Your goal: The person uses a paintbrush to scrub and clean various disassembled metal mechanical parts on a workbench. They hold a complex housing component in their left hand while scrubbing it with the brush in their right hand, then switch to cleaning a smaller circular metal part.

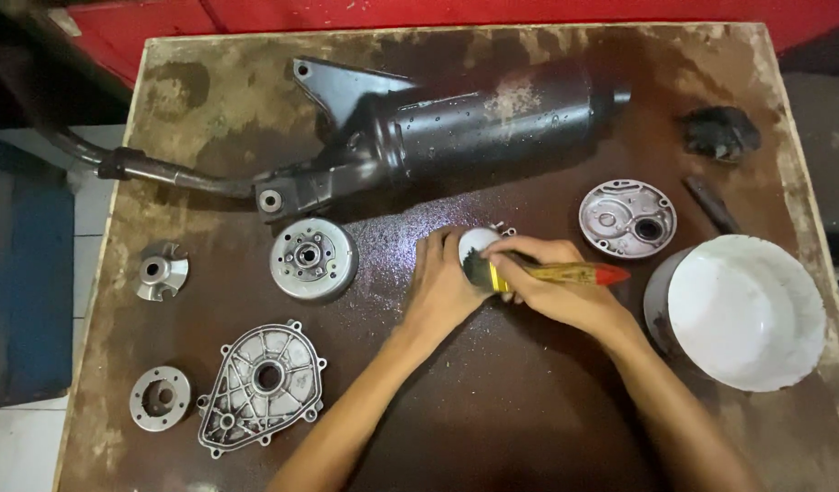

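- The right hand (556, 287) has its grip closed around a paintbrush (552, 272) with a yellow handle and a red end; the fingers wrap the handle near the dark bristles.
- The bristles touch a small round metal part (477, 244), pale and shiny, which sits just left of the right-hand grip.
- The left hand (442, 287) holds this part from its left and lower side, fingers curled against it; the part is between the two hands, near the middle of the surface (492, 401).
- The red end of the handle points to the right, toward a white bowl (746, 312) that stands near the right edge of the surface.
- Above the bowl and to the right of the hands lies a round grey cover (627, 218) with several recesses.
- To the left of the left hand, a little apart, lies a round flywheel-like disc (312, 259).
- Farther left are a small finned piece (161, 271), a flat ring (160, 397), and a ribbed pear-shaped cover (263, 387).
- Behind the hands, a long black exhaust muffler (465, 123) lies across the surface, wet with drops, with its pipe going off the left edge.
- In the far right corner there is a dark crumpled rag (720, 132) with a dark stick-shaped piece (711, 205) just below it.
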